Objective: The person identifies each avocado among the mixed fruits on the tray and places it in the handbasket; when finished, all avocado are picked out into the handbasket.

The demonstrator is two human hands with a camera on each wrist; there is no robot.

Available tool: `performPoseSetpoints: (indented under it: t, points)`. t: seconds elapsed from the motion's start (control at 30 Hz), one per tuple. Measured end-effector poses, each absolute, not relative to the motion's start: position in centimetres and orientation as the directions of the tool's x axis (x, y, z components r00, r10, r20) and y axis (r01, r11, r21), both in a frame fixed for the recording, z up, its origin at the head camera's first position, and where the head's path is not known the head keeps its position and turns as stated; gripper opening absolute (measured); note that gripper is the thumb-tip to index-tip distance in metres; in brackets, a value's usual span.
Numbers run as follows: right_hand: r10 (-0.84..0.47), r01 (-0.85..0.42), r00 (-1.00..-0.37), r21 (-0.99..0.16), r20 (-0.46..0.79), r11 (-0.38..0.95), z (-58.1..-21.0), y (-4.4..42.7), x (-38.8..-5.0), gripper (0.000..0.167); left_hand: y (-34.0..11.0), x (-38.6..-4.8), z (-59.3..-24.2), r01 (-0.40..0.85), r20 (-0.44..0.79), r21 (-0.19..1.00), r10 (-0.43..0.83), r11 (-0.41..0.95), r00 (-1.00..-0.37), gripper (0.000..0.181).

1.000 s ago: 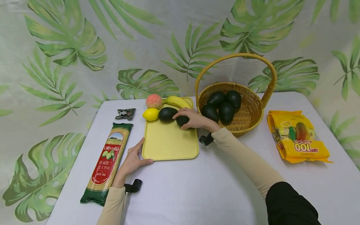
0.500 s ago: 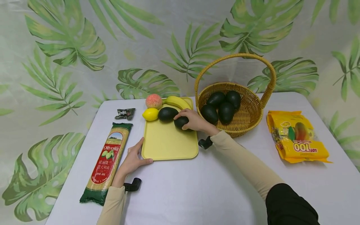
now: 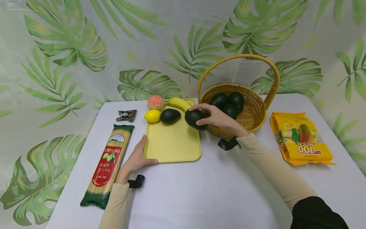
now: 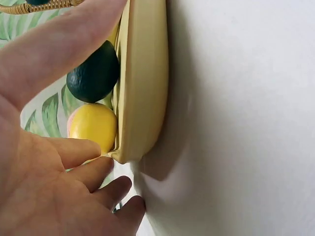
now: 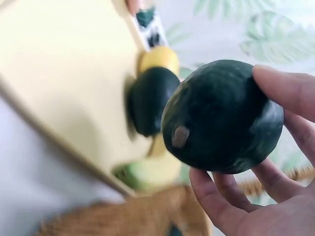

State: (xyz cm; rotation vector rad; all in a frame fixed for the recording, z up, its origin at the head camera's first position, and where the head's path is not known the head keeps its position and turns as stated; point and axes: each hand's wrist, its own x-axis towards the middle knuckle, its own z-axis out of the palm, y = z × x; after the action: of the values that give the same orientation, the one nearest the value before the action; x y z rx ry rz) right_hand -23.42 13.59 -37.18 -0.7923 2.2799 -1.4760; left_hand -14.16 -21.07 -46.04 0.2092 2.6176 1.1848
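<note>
In the head view my right hand point(image 3: 220, 119) grips a dark avocado point(image 3: 194, 119), raised over the right side of the yellow tray point(image 3: 172, 146) near the basket. The right wrist view shows thumb and fingertips around this avocado point(image 5: 221, 118). My left hand point(image 3: 136, 158) touches the tray's near-left corner, with thumb and fingers spread along two sides. Along the tray's far side lie a second avocado point(image 3: 170, 116), a lemon point(image 3: 152, 116), a peach point(image 3: 155, 102) and a banana point(image 3: 179, 103). The wicker basket point(image 3: 251, 125) holds several avocados, partly hidden by my right hand.
The basket's tall handle point(image 3: 239, 56) arches above it. A spaghetti pack point(image 3: 109, 163) lies left of the tray, with a small black packet point(image 3: 126, 115) behind it. At the right sits a yellow candy bag point(image 3: 301, 138). A leaf-patterned cloth hangs behind the white table.
My right hand has lifted the avocado off the tray and moved it right, toward the basket. My left hand stays at the tray corner.
</note>
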Motion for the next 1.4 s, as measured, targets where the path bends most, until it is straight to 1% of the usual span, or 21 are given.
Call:
performPoseSetpoints:
  t: [0.13, 0.37, 0.47, 0.6, 0.77, 0.93, 1.1, 1.23, 1.3, 1.4]
  points:
    - [-0.536, -0.230, -0.844, -0.915, 0.018, 0.332, -36.7, 16.9, -23.5, 0.050, -21.0, -14.6, -46.0, 0.049, -0.174, 0.742, 0.262, 0.669, -0.949, 0.121]
    - [-0.358, -0.103, -0.933, -0.923, -0.039, 0.370, -36.6, 23.5, -23.6, 0.054, -20.9, -14.7, -45.9, 0.059, -0.189, 0.732, 0.286, 0.679, -0.939, 0.123]
    - [-0.289, -0.078, -0.956, -0.917, -0.042, 0.391, -36.6, 26.0, -23.5, 0.055, -20.9, -14.6, -46.0, 0.060, -0.195, 0.731, 0.292, 0.680, -0.936, 0.125]
    - [-0.236, -0.077, -0.971, -0.897, -0.031, 0.435, -36.6, 28.3, -23.4, 0.054, -20.8, -14.6, -46.1, 0.059, -0.200, 0.731, 0.296, 0.680, -0.934, 0.126]
    - [-0.234, -0.069, -0.971, -0.886, -0.046, 0.458, -36.6, 29.1, -23.4, 0.054, -20.9, -14.5, -46.1, 0.051, -0.199, 0.734, 0.285, 0.677, -0.938, 0.127]
    - [-0.222, -0.076, -0.974, -0.841, -0.053, 0.535, -36.8, 28.9, -23.6, 0.055, -20.8, -14.5, -46.2, 0.040, -0.201, 0.735, 0.274, 0.677, -0.941, 0.127]
    - [-0.219, -0.132, -0.976, -0.755, -0.015, 0.642, -37.4, 28.5, -24.0, 0.052, -20.8, -14.5, -46.3, 0.029, -0.204, 0.730, 0.258, 0.682, -0.944, 0.127]
    - [-0.214, -0.176, -0.976, -0.680, 0.028, 0.712, -38.0, 28.1, -24.2, 0.046, -20.9, -14.5, -46.3, 0.020, -0.210, 0.724, 0.247, 0.690, -0.946, 0.127]
    - [-0.225, -0.183, -0.974, -0.641, 0.016, 0.746, -38.3, 27.9, -24.2, 0.045, -20.9, -14.6, -46.4, 0.014, -0.215, 0.720, 0.242, 0.694, -0.946, 0.127]
    - [-0.241, -0.185, -0.970, -0.574, -0.022, 0.798, -38.7, 27.6, -24.2, 0.048, -20.9, -14.6, -46.5, 0.006, -0.222, 0.719, 0.238, 0.695, -0.946, 0.126]
